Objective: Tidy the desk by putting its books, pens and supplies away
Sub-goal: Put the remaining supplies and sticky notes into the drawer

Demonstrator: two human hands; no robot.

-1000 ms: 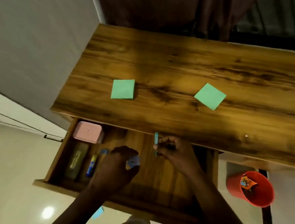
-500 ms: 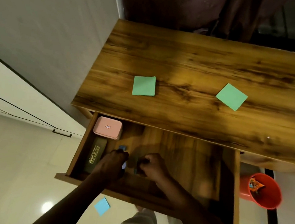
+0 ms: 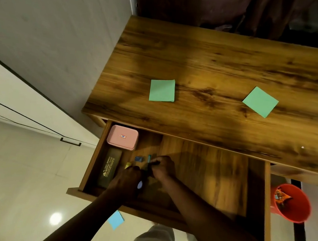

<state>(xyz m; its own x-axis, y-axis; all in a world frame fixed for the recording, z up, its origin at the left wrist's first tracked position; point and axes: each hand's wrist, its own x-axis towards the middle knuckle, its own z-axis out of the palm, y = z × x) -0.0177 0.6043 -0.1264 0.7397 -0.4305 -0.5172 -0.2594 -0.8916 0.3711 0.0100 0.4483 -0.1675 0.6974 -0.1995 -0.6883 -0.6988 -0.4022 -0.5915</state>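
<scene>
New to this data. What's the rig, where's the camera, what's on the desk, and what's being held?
There is no machine here: a person works with bare hands. The one current picture comes from a wide-angle camera worn on their head, looking down. The wooden desk carries a left green note and a right green note. Its drawer is pulled open and holds a pink box, a dark case and a small blue item. The left hand curls round a pale-blue object. The right hand has a slim teal stick, perhaps a pen, in its grip. A red bin stands on the floor.
</scene>
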